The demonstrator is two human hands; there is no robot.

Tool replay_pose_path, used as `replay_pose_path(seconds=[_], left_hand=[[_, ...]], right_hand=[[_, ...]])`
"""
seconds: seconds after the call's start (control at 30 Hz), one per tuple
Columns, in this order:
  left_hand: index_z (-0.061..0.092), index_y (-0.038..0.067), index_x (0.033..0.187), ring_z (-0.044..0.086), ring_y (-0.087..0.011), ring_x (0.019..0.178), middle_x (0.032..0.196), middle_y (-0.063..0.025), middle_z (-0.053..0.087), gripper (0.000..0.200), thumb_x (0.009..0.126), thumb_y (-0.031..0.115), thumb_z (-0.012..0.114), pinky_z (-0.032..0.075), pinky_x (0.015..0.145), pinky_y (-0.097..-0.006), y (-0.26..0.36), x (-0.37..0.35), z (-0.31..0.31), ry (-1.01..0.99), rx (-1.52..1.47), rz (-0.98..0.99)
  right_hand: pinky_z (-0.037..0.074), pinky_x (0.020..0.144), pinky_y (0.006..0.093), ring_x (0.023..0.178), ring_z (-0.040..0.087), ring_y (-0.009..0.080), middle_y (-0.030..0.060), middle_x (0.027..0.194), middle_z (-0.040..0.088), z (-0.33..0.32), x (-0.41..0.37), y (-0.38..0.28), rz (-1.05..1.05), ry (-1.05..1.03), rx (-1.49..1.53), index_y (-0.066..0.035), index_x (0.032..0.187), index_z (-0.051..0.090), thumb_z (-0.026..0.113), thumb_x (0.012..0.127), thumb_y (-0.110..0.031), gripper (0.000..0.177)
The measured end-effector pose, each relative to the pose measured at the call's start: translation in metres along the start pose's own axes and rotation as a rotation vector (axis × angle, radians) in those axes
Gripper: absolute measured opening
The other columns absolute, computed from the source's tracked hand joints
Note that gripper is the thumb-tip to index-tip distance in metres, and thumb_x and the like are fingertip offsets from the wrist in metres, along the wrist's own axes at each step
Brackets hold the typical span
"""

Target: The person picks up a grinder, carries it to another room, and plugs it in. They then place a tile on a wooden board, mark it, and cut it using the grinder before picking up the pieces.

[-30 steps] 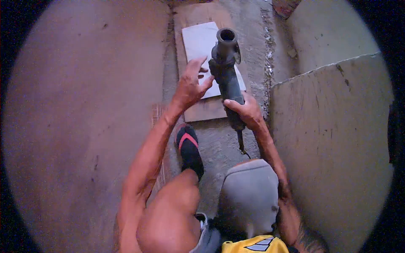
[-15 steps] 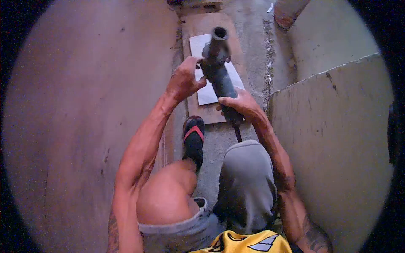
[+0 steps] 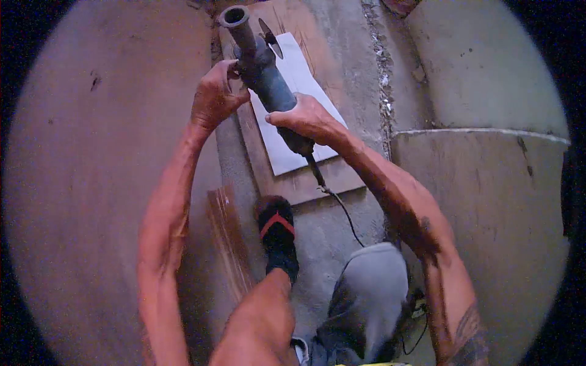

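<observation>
A dark green angle grinder [image 3: 274,90] hangs tilted over a white sheet [image 3: 311,113]. Its side handle [image 3: 244,36] points up and away with a hollow end, and the thin disc [image 3: 271,39] shows nearly edge-on at the right of its head. My right hand [image 3: 308,119] is wrapped round the rear of the body, thumb across the top. At the left of the head, my left hand [image 3: 217,97] curls its thumb and fingers against the tool; some fingertips are hidden behind it. A black cord [image 3: 343,210] trails from the grinder's rear toward my knee.
Under the sheet lies a brown board [image 3: 293,189] on the concrete floor. My foot in a dark sock and flip-flop [image 3: 276,222] stands close to its near edge. A wood strip [image 3: 229,238] lies to the left. Large flat panels [image 3: 482,201] flank both sides.
Both hands and the grinder have shifted left in view, and the disc now shows beside the head. More of the sheet and cord is visible. The camera view has moved too.
</observation>
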State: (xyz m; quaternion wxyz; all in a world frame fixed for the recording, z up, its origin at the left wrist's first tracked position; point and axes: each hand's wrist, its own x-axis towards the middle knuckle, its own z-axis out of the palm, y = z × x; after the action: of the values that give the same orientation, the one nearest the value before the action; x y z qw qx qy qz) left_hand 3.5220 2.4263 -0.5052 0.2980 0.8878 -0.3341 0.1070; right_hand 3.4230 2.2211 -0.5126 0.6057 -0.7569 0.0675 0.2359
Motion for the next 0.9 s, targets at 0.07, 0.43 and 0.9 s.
replay_pose_path(seconds=[0.07, 0.43, 0.9], left_hand=[[0.057, 0.002, 0.114, 0.067, -0.0301, 0.09, 0.099, -0.0179, 0.066, 0.049, 0.069, 0.011, 0.075, 0.054, 0.079, -0.0382, -0.017, 0.011, 0.0, -0.053, 0.022, -0.028], [0.061, 0.002, 0.115, 0.063, -0.0135, 0.092, 0.103, -0.0033, 0.066, 0.047, 0.084, 0.035, 0.073, 0.053, 0.072, -0.0311, -0.013, 0.027, 0.053, -0.103, -1.003, -0.821], [0.071, 0.0, 0.09, 0.065, -0.0147, 0.074, 0.087, -0.006, 0.069, 0.046, 0.069, 0.039, 0.084, 0.051, 0.068, -0.0299, -0.077, 0.017, 0.131, -0.062, -0.836, -0.92]], right_hand=[[0.05, 0.063, 0.0323, 0.067, 0.061, 0.0165, 0.008, 0.076, 0.064, 0.0, 0.015, -0.004, 0.012, 0.009, 0.014, 0.001, 0.086, 0.062, 0.073, 0.073, -0.035, 0.04], [0.049, 0.058, 0.0319, 0.065, 0.06, 0.0155, 0.0077, 0.076, 0.064, 0.005, 0.063, 0.0, 0.105, 0.119, 0.047, 0.002, 0.084, 0.066, 0.075, 0.072, -0.037, 0.041], [0.054, 0.076, 0.0425, 0.091, 0.069, 0.0375, 0.0259, 0.094, 0.068, 0.048, 0.118, 0.034, 0.14, 0.455, -0.321, 0.01, 0.102, 0.06, 0.074, 0.068, -0.04, 0.062]])
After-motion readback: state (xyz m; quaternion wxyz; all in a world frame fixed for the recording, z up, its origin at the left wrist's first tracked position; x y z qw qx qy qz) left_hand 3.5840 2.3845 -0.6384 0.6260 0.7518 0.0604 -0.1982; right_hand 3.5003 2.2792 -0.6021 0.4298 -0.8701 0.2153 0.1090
